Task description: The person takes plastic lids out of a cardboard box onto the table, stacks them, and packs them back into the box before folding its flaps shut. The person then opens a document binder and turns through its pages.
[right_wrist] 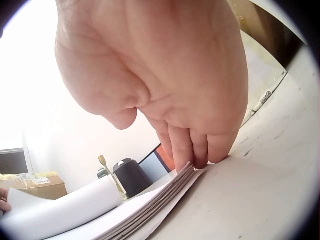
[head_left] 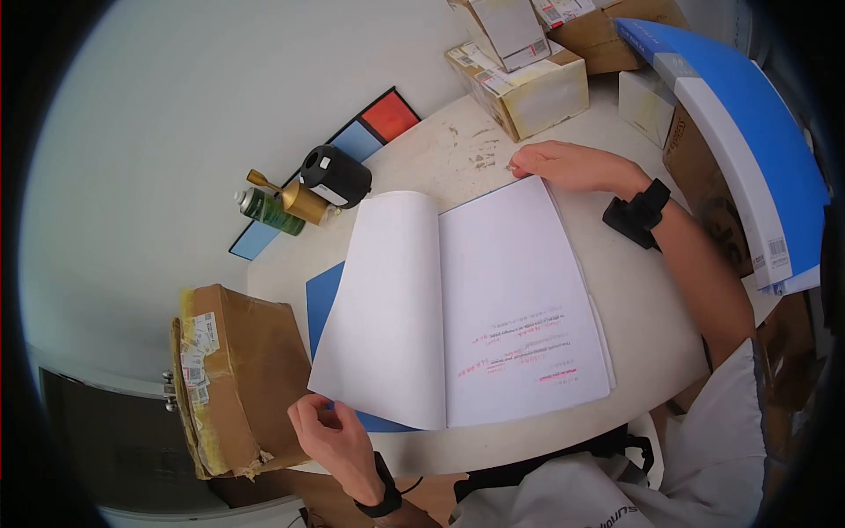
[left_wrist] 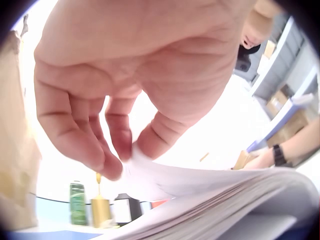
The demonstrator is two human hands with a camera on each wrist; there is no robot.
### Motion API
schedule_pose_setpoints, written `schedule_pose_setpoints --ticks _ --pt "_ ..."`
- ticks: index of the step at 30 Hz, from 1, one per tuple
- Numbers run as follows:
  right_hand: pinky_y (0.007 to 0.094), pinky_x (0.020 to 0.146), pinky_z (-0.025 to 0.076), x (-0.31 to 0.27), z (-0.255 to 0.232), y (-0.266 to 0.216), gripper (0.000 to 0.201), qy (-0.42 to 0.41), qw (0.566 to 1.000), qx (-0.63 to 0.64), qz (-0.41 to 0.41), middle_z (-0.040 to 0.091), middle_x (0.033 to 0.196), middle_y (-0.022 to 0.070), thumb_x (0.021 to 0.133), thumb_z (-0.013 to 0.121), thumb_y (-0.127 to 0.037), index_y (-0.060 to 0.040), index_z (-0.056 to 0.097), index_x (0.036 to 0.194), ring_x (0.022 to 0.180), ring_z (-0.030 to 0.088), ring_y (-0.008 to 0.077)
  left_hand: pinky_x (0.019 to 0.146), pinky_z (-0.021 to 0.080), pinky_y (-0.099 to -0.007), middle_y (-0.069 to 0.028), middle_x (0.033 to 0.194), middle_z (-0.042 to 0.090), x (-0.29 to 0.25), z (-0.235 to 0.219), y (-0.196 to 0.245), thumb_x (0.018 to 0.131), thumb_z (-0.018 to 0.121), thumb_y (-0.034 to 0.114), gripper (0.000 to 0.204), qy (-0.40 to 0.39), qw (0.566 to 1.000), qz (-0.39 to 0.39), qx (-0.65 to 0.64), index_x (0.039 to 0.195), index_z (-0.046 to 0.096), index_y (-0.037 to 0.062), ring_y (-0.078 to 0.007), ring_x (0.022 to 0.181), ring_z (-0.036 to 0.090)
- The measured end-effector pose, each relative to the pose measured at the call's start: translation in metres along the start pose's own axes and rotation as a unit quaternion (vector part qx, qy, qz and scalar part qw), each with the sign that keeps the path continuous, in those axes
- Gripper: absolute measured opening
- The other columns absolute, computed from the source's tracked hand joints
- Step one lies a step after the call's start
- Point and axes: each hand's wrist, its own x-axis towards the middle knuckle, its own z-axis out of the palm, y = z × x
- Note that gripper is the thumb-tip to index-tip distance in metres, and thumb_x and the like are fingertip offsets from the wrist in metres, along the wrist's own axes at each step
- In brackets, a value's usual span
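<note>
An open stack of bound white paper sheets (head_left: 515, 255) lies on the table, its right page carrying printed lines and red handwriting. Its left side, a blank page (head_left: 387, 308), curves up over a blue cover (head_left: 324, 286). My left hand (head_left: 334, 440) is at the near left corner of that page; in the left wrist view, thumb and index finger pinch the page's corner (left_wrist: 145, 172). At the far right corner of the stack, my right hand (head_left: 576, 167) rests with its fingers down against the sheet edges (right_wrist: 172, 187), the thumb held apart.
Behind the paper stand a black cylinder (head_left: 339, 176), a gold container (head_left: 304, 204) and a green can (head_left: 273, 211). A cardboard box (head_left: 251, 378) sits at the left. More boxes (head_left: 528, 88) are stacked at the back, and a large blue binder (head_left: 748, 114) stands at the right.
</note>
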Motion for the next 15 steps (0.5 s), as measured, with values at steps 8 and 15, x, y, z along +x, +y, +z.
schedule_pose_setpoints --ticks 8,15 --pt "0.0321 0.115 0.040 0.001 -0.001 0.001 0.060 -0.006 1.000 -0.012 -0.018 0.066 0.139 0.0131 0.115 0.039 -0.047 0.0036 0.058 0.141 0.130 0.057 0.0199 0.104 0.048 -0.0491 -0.0170 0.138 0.058 -0.046 0.019 0.091 0.076 0.092 0.028 0.074 -0.380 0.862 0.314 -0.114 0.139 0.061 0.0072 -0.0388 0.130 0.055" --pt "0.0319 0.111 0.042 0.005 -0.001 0.003 0.059 -0.015 0.999 -0.028 -0.012 0.066 0.136 0.0112 0.114 0.041 -0.048 0.0018 0.060 0.139 0.126 0.057 0.0191 0.107 0.047 -0.0501 -0.0159 0.144 0.058 -0.052 0.043 0.083 0.082 0.087 0.025 0.059 -0.426 0.841 0.315 -0.107 0.133 0.065 0.0057 -0.0407 0.138 0.051"
